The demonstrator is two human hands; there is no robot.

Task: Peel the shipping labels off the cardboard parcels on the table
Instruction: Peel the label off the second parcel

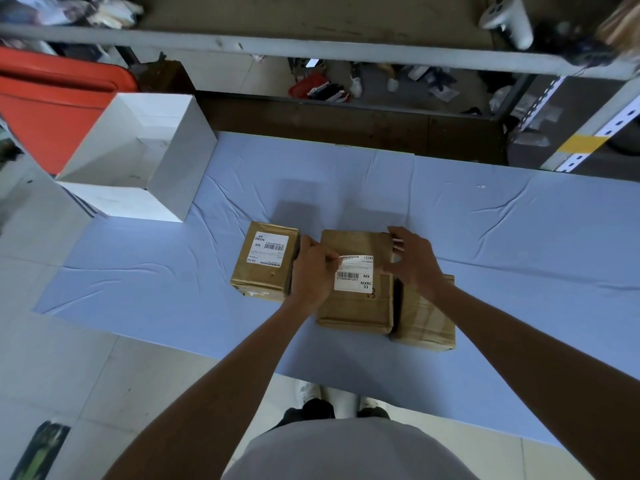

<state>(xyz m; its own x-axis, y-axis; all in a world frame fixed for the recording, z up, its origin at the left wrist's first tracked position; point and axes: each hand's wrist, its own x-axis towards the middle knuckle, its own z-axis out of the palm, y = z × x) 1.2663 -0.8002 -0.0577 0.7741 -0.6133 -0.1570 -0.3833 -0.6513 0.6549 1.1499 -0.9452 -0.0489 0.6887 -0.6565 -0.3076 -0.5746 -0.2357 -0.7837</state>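
Three brown parcels on the blue sheet (485, 237); one view only, the head cam. Middle parcel (356, 306) lies at 12 from the person. Left parcel (263, 275) is at its 9, right parcel (429, 320) at its 4 and tight against it. Label (355, 277) is on the middle parcel's top, near-square, print running 9 to 3. Left hand (311, 275) is at the label's 9, thumb and finger pinching its 10 o'clock corner, which looks slightly lifted. Right hand (414, 261) is at the label's 3, fingers spread, bracing the parcel's 1 o'clock corner. Left hand's nearer, so I'd expect the pull to run from 10 toward 4. Other label (269, 249) on the left parcel untouched. White box (166, 188) at 10.
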